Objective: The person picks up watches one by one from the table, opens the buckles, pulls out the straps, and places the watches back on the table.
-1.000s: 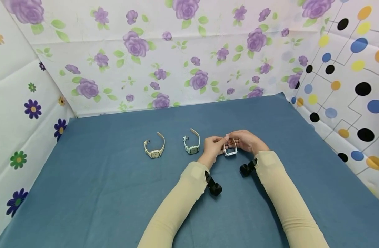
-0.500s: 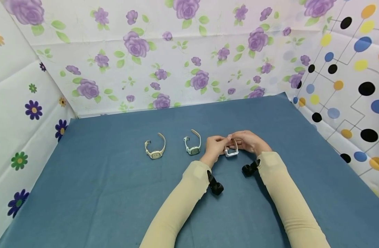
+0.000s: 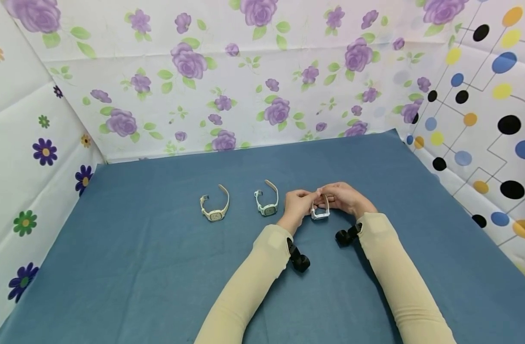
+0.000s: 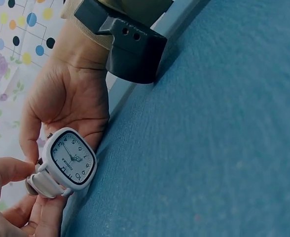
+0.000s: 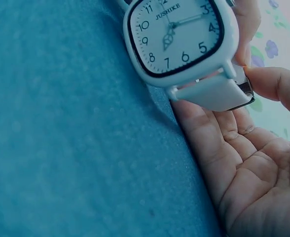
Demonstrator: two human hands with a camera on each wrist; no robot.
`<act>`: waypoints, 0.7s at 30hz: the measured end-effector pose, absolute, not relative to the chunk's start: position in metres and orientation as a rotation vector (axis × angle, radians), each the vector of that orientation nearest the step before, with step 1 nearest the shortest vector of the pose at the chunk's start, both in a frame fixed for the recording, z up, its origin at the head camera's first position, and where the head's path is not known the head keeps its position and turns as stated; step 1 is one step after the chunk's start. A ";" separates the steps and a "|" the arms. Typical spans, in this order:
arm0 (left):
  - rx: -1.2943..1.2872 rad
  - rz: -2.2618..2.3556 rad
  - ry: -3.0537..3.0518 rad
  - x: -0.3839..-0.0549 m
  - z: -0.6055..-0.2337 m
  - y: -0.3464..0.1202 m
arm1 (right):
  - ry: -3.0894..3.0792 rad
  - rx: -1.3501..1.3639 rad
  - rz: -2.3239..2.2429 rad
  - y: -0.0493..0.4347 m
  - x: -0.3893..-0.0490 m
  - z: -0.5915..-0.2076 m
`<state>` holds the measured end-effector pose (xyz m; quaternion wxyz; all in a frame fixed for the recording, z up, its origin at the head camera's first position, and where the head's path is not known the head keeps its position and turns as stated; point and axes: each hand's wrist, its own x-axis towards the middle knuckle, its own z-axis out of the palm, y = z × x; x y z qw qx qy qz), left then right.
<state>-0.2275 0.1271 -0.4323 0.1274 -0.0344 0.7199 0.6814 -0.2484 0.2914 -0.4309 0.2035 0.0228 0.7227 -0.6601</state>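
Note:
Both hands hold a white wristwatch (image 3: 320,216) over the table, its strap bent into a loop. My left hand (image 3: 295,205) pinches the strap from the left with thumb and fingers. From the other side my right hand (image 3: 347,197) holds the strap, palm side visible in the right wrist view. The thumbs meet near the strap ends. A square dial with dark numerals faces the camera in the left wrist view, where the white watch (image 4: 76,157) sits between both hands. A metal buckle (image 5: 244,94) shows beside the right thumb; how the strap joins is partly hidden.
A cream wristwatch (image 3: 216,216) and a pale green wristwatch (image 3: 269,209) stand to the left, straps curved upward and undone. Blue cloth (image 3: 159,267) covers the table. Floral sheets (image 3: 241,86) enclose its back and left side, and a dotted sheet (image 3: 486,143) its right.
Hands and white watch shift very slightly right in the head view, as the whole scene does. The grip looks much the same, and the other two watches stay put.

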 end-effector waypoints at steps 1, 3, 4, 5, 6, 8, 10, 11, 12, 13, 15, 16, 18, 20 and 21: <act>-0.105 1.986 2.089 -0.228 -0.432 0.127 | 2.010 0.060 -1.843 0.292 -0.249 -0.431; -0.106 1.989 2.078 -0.228 -0.432 0.126 | 1.998 0.057 -1.847 0.292 -0.249 -0.431; -0.105 1.990 2.066 -0.228 -0.432 0.126 | 1.989 0.059 -1.852 0.292 -0.250 -0.431; -0.104 1.996 2.051 -0.228 -0.432 0.126 | 1.982 0.058 -1.853 0.293 -0.250 -0.431; -0.103 1.998 2.038 -0.228 -0.432 0.126 | 1.978 0.058 -1.852 0.293 -0.250 -0.431; -0.100 2.001 2.015 -0.229 -0.432 0.126 | 1.979 0.039 -1.843 0.294 -0.250 -0.431; -0.105 2.005 1.998 -0.229 -0.432 0.126 | 1.985 0.027 -1.832 0.295 -0.250 -0.431; -0.107 2.004 1.997 -0.229 -0.431 0.126 | 1.991 0.016 -1.822 0.295 -0.250 -0.432; -0.109 2.000 2.000 -0.229 -0.431 0.126 | 1.998 0.008 -1.814 0.295 -0.250 -0.432; -0.107 1.997 2.003 -0.229 -0.431 0.126 | 2.009 0.000 -1.802 0.295 -0.250 -0.432; -0.101 1.989 2.010 -0.229 -0.431 0.126 | 2.028 -0.036 -1.772 0.296 -0.250 -0.433; -0.095 1.987 2.008 -0.229 -0.431 0.125 | 2.043 -0.063 -1.748 0.296 -0.251 -0.433; -0.087 1.983 2.003 -0.230 -0.432 0.125 | 2.080 -0.112 -1.690 0.297 -0.251 -0.432; -0.081 1.985 1.996 -0.230 -0.432 0.124 | 2.113 -0.143 -1.640 0.297 -0.251 -0.431; -0.082 1.989 1.994 -0.230 -0.432 0.124 | 2.129 -0.149 -1.620 0.296 -0.251 -0.430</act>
